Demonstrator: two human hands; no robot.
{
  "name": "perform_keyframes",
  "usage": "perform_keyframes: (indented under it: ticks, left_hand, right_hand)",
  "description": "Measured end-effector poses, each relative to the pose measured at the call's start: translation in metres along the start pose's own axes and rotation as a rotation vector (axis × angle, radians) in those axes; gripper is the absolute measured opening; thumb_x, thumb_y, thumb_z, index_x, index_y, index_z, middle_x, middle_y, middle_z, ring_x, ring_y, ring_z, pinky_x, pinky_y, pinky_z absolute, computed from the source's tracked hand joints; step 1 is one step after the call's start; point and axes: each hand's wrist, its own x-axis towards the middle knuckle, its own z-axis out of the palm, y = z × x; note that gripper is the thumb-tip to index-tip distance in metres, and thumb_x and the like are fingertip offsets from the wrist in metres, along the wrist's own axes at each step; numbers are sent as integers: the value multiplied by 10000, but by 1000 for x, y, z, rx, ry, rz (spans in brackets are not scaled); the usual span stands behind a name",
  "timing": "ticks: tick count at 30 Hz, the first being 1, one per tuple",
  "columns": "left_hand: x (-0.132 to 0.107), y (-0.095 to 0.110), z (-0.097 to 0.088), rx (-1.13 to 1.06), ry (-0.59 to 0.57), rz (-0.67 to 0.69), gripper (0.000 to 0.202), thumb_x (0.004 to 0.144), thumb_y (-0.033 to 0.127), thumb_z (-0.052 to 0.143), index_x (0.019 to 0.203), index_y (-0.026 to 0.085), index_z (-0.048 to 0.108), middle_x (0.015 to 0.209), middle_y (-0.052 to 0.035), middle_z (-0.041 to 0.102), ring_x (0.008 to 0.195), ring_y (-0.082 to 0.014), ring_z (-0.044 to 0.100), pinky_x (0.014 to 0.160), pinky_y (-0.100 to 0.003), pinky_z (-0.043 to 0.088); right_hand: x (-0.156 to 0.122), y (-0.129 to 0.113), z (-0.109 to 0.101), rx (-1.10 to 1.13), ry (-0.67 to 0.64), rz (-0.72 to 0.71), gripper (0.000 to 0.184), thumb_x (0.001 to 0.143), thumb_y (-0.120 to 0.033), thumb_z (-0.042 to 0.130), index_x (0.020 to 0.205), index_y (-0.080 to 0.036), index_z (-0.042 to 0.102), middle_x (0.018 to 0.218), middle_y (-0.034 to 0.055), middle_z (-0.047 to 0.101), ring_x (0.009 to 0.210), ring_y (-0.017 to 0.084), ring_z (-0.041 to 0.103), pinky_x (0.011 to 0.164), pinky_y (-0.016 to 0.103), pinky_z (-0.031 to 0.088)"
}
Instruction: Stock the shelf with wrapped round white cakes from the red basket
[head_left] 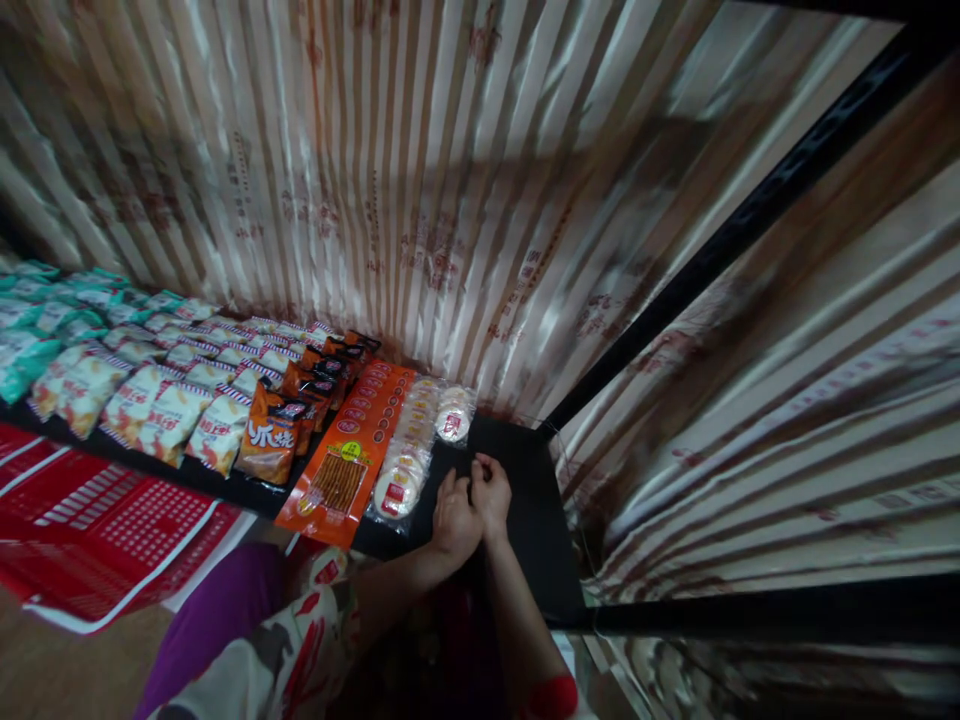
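Observation:
My left hand (454, 520) and my right hand (491, 492) rest side by side on a black shelf surface (529, 470), fingers curled and touching each other. What they hold, if anything, is too small or dark to make out. Just left of them lies a clear pack of round white cakes (409, 455), and a second, shorter pack (454, 416) lies behind the fingers. An orange packet of spicy sticks (352, 450) lies beside the cakes.
Rows of snack bags fill the shelf to the left: orange bags (274, 435), white-and-yellow bags (169, 410), teal bags (30, 340). Striped printed paper (450, 180) covers the back and right walls. A black shelf post (735, 230) rises at right. Red printed sheets (112, 530) hang below.

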Motion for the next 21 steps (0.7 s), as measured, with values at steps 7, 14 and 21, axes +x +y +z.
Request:
perform_keyframes:
  ticks: [7, 14, 21]
  left_hand:
    - [-63, -23, -7, -76, -24, 55, 431, 846, 164, 374, 1253, 106, 504, 1381, -123, 441, 1276, -184, 402, 1081, -269, 295]
    - [-115, -53, -25, -143, -75, 88, 492, 809, 209, 417, 1288, 107, 467, 1369, -119, 451, 1255, -173, 423, 1079, -247, 303]
    - [-159, -99, -37, -206, -95, 97, 502, 770, 84, 368, 1253, 133, 496, 1350, -109, 475, 1261, -178, 411, 1099, -312, 275]
  right_hand:
    - [-71, -3, -14, -5, -17, -10, 376, 744, -418, 423, 940, -163, 618, 998, 120, 643, 895, 221, 603, 852, 349, 460]
    - [-135, -10, -20, -42, -47, -64, 374, 780, -413, 383, 932, -165, 619, 1012, 130, 632, 951, 228, 583, 886, 357, 443]
    - [-197, 3, -5, -91, -174, -47, 388, 794, -379, 322, 928, -170, 620, 989, 124, 644, 970, 218, 580, 903, 347, 432]
